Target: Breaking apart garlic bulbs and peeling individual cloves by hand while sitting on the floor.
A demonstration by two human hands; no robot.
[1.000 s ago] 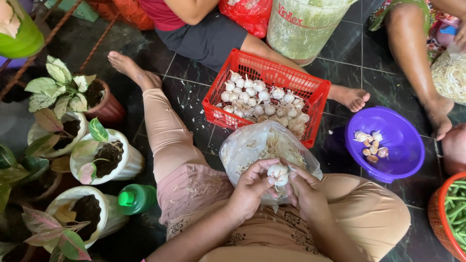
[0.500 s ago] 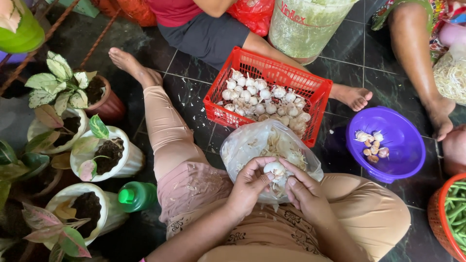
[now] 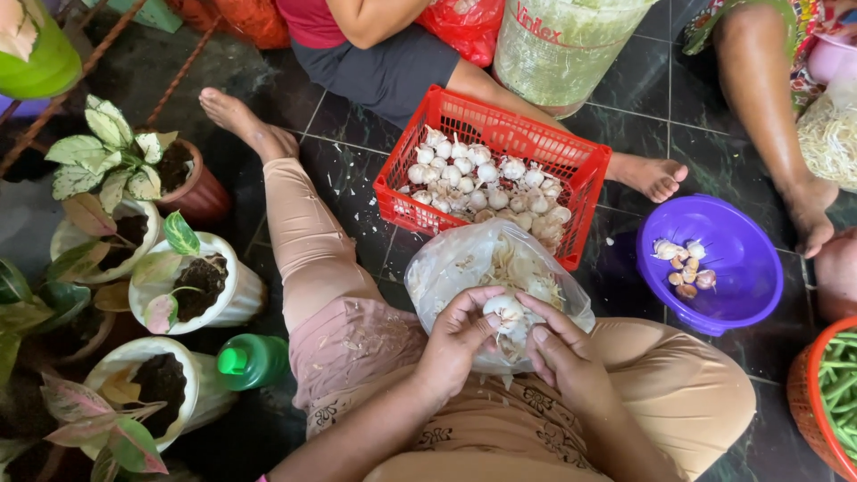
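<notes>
On the dark tiled floor [image 3: 357,125], a person sits cross-legged in pinkish-tan trousers, with two other people seated opposite, only their legs and bare feet in view. At the top stands a large clear plastic tub [image 3: 562,45] filled with pale shreds. Below it lies a red plastic basket [image 3: 482,120] holding a heap of whole garlic bulbs [image 3: 482,174]. To the right sits a purple bowl [image 3: 745,268] with a few peeled cloves [image 3: 686,263] in it, well apart from the basket. On the left, several potted plants [image 3: 187,277] in white and brown pots crowd together, and a green bottle [image 3: 253,360] lies on its side just beside the person's thigh. At the right edge, an orange basket [image 3: 803,402] holds green beans [image 3: 844,375].

Across the person's lap rests a clear plastic bag [image 3: 455,268] full of papery garlic skins. Right above its near edge, both hands meet around a single garlic bulb [image 3: 505,311]. The left hand [image 3: 451,344] curls its fingers [image 3: 473,299] around the bulb's left side, thumb pressed on it. The right hand [image 3: 567,357] pinches the bulb from the other side, thumb and fingertips [image 3: 544,308] touching its skin.
</notes>
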